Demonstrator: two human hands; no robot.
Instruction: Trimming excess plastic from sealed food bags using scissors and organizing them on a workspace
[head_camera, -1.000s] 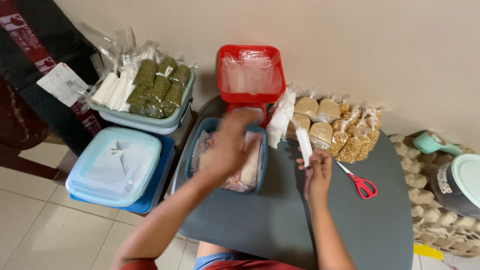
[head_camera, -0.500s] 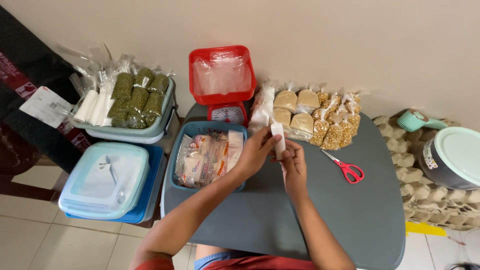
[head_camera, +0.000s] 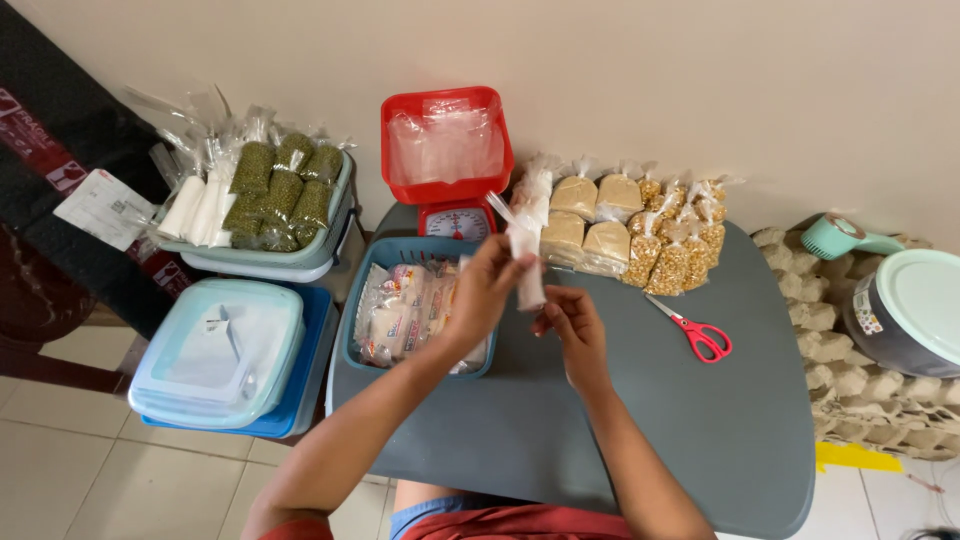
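My left hand pinches the top of a small clear bag of white powder and holds it above the grey table. My right hand is just under the bag's lower end, fingers curled and touching it. Left of the hands stands a blue tub with several printed white packets inside.
A red kitchen scale with clear bags in its pan stands at the back. Packed tan and yellow bags and red scissors lie to the right. Trays of green bags, lidded boxes sit left; egg cartons right.
My left hand came off the tub, joined the right at the white bag, and now lifts it by its top. The right hand slid from gripping the bag to its lower end.
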